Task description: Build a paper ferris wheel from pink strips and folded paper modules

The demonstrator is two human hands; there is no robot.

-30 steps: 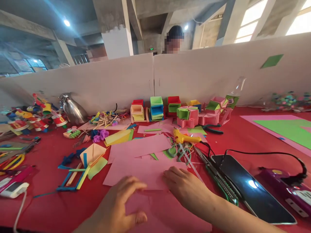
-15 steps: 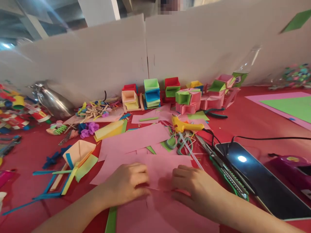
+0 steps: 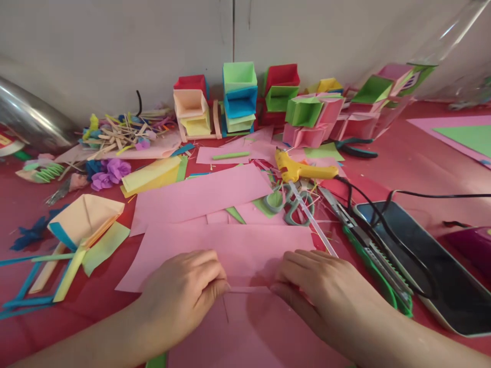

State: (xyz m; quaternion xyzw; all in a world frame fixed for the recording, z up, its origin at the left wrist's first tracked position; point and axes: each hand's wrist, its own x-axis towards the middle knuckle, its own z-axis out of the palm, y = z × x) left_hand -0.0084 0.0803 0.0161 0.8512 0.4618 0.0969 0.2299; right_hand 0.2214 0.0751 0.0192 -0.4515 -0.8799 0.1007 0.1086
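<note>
A sheet of pink paper (image 3: 249, 327) lies in front of me, with a narrow folded or rolled edge stretched between my hands. My left hand (image 3: 187, 286) is closed on the left part of that edge, thumb against bent fingers. On the right part, my right hand (image 3: 318, 286) pinches the same edge, its fingers curled over the paper. A short dark line marks the sheet near my left thumb. Behind the hands lies another pink sheet (image 3: 230, 245), and beyond it a pink strip (image 3: 203, 194). Green paper (image 3: 156, 361) shows under the near sheet's left side.
A yellow glue gun (image 3: 307, 171), scissors (image 3: 299, 209), a cutter knife (image 3: 360, 235) and a phone (image 3: 433, 271) with a cable lie right. Folded paper boxes (image 3: 240, 102) stand at the back wall. A paper-strip model (image 3: 82, 220) and purple flowers (image 3: 115, 174) are left.
The view has tilted down and come closer to the table. Both hands have closed more tightly on the pink paper's edge, thumbs now against it.
</note>
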